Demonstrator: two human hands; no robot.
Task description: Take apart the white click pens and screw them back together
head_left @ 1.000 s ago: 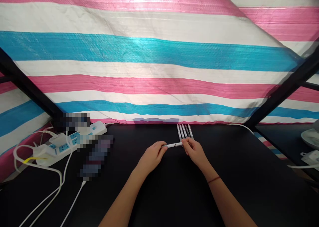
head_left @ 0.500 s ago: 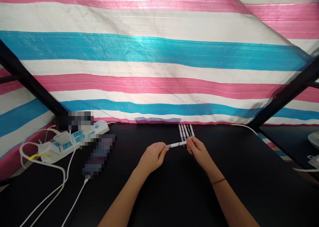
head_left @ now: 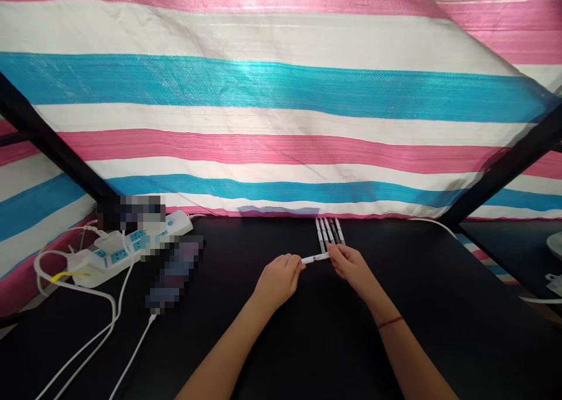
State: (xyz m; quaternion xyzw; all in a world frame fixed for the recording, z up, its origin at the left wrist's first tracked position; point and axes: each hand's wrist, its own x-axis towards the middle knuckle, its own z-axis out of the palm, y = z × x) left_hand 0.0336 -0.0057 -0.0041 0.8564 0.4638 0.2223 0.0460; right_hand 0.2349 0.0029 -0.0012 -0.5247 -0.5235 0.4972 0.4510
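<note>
A white pen point(head_left: 314, 259) is held nearly level between my two hands, just above the black table. My left hand point(head_left: 281, 277) is closed around its left end, and the fingers cover that tip. My right hand point(head_left: 348, 262) pinches the other end, with a thin dark red band around the wrist. Right behind my right hand lies a row of several white pens point(head_left: 325, 231), side by side and pointing away from me. The near ends of some of them are hidden by my right fingers.
On the left of the black table point(head_left: 351, 341) lies a white power strip point(head_left: 180, 224) with plugs and white cables point(head_left: 115, 312). A blurred-out, phone-like object point(head_left: 175, 274) lies beside it on a white cord. Behind hangs a striped tarp point(head_left: 281, 119), with black frame bars at both sides.
My left hand has slid right along the pen, closer to my right hand, so less of the pen shows. The pen has dropped slightly. The row of pens stays put.
</note>
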